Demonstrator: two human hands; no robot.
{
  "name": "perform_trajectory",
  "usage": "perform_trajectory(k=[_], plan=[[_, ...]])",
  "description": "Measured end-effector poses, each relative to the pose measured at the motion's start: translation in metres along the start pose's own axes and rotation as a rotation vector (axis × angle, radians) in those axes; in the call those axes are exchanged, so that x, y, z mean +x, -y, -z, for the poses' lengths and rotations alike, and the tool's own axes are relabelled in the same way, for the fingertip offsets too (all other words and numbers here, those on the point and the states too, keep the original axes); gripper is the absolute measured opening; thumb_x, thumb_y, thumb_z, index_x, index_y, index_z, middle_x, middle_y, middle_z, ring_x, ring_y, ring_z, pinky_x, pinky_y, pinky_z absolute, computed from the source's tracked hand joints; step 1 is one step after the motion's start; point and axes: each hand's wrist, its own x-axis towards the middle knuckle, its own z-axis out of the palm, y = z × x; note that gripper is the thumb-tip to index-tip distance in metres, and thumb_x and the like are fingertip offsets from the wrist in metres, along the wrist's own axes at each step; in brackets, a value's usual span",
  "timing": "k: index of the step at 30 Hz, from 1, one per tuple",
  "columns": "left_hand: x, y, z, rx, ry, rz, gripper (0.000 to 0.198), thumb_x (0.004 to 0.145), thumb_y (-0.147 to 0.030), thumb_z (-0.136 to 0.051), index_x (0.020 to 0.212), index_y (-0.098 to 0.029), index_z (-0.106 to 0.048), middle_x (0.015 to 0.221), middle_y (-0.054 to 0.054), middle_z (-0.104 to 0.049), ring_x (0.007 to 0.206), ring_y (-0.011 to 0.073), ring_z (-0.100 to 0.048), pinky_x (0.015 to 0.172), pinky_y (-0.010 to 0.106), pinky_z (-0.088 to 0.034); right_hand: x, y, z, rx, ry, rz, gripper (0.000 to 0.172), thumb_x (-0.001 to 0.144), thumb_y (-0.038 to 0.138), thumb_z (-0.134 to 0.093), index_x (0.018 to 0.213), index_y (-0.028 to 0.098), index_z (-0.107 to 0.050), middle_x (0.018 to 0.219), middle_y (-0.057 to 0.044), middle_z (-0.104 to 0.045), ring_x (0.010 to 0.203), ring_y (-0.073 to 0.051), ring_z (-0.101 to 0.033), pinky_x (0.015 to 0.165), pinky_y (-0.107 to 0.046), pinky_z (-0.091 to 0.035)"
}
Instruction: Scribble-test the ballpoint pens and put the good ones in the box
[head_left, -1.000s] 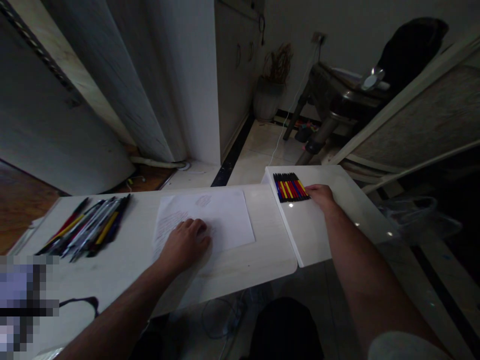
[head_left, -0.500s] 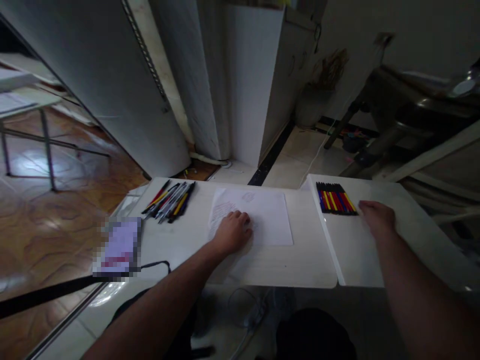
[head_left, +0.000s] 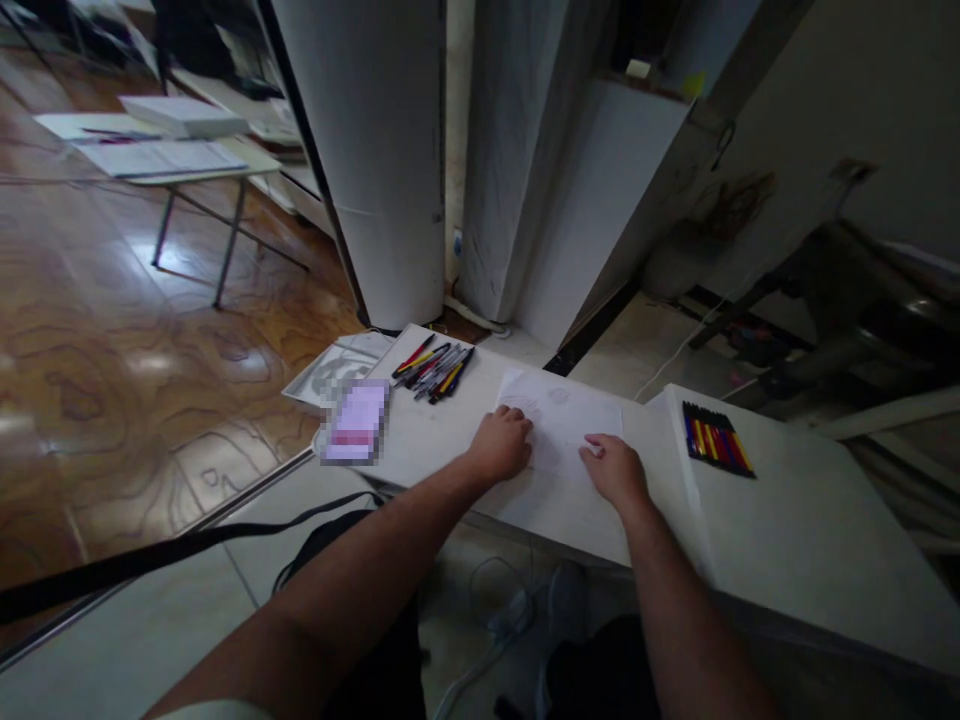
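A white sheet of paper (head_left: 559, 430) with faint writing and a small drawing lies on the white table. My left hand (head_left: 504, 443) rests on its left part, fingers bent and lying on the paper, with no object visible in it. Over the sheet's right edge is my right hand (head_left: 616, 472), its thumb and forefinger slightly apart and nothing visible between them. A loose pile of pens (head_left: 435, 370) lies to the left of the sheet. To the right, a neat row of pens (head_left: 716, 440) with red, yellow and blue barrels sits on the adjoining table section.
A blurred-out phone-like object (head_left: 356, 422) is at the table's left edge, near a black strap (head_left: 225, 530). A tall white column (head_left: 382, 180) and a cabinet (head_left: 592, 190) stand behind. Farther left is a small table (head_left: 255, 170) with papers and a box.
My right hand has moved left from beside the row of pens to the paper's right edge. My left hand stays on the paper. The camera view has turned left.
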Motion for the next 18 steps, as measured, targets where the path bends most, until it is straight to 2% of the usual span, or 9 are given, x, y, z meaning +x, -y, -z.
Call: perform_trajectory(k=[3, 6, 8, 12, 15, 18], plan=[[-0.011, 0.010, 0.005, 0.000, 0.047, -0.021, 0.026, 0.080, -0.029, -0.057, 0.101, -0.018, -0.068, 0.109, 0.013, -0.062, 0.107, 0.0285, -0.052, 0.091, 0.042, -0.046, 0.000, 0.017, -0.012, -0.145, 0.026, 0.066, 0.033, 0.080, 0.035, -0.058, 0.107, 0.021, -0.071, 0.108, -0.010, -0.069, 0.093, -0.023, -0.065, 0.085, -0.032, -0.049], [-0.016, 0.019, 0.007, -0.032, 0.033, -0.039, 0.027, 0.080, -0.030, -0.058, 0.102, -0.018, -0.068, 0.108, 0.012, -0.063, 0.105, 0.0270, -0.053, 0.091, 0.039, -0.046, -0.001, 0.020, -0.018, -0.221, 0.033, 0.082, 0.033, 0.081, 0.036, -0.056, 0.106, 0.020, -0.070, 0.107, -0.012, -0.068, 0.096, -0.024, -0.065, 0.084, -0.032, -0.049], [-0.017, 0.027, 0.009, -0.031, -0.035, 0.023, 0.031, 0.081, -0.032, -0.057, 0.106, -0.017, -0.067, 0.110, 0.013, -0.062, 0.107, 0.0270, -0.052, 0.092, 0.038, -0.045, -0.001, 0.019, -0.021, -0.243, 0.029, 0.077, 0.033, 0.082, 0.037, -0.055, 0.106, 0.019, -0.070, 0.107, -0.012, -0.067, 0.094, -0.024, -0.065, 0.081, -0.032, -0.048], [-0.014, 0.048, 0.017, 0.054, -0.188, 0.252, 0.040, 0.083, -0.039, -0.055, 0.113, -0.014, -0.064, 0.119, 0.016, -0.058, 0.114, 0.0318, -0.046, 0.096, 0.043, -0.041, 0.002, 0.014, -0.022, -0.227, 0.016, 0.080, 0.034, 0.082, 0.039, -0.057, 0.108, 0.021, -0.069, 0.107, -0.011, -0.067, 0.092, -0.024, -0.064, 0.079, -0.032, -0.047], [-0.009, 0.063, 0.023, 0.116, -0.197, 0.351, 0.046, 0.083, -0.042, -0.055, 0.117, -0.012, -0.063, 0.123, 0.017, -0.055, 0.116, 0.0336, -0.045, 0.098, 0.044, -0.039, 0.004, 0.011, -0.020, -0.184, 0.041, 0.062, 0.036, 0.081, 0.039, -0.058, 0.110, 0.021, -0.068, 0.109, -0.011, -0.067, 0.092, -0.025, -0.064, 0.078, -0.033, -0.046], [-0.004, 0.073, 0.024, 0.158, -0.191, 0.363, 0.045, 0.085, -0.041, -0.053, 0.116, -0.010, -0.063, 0.123, 0.018, -0.055, 0.116, 0.0318, -0.045, 0.101, 0.043, -0.036, 0.006, 0.008, -0.018, -0.164, 0.049, 0.028, 0.036, 0.080, 0.038, -0.059, 0.110, 0.020, -0.069, 0.109, -0.012, -0.067, 0.091, -0.026, -0.064, 0.076, -0.034, -0.046]])
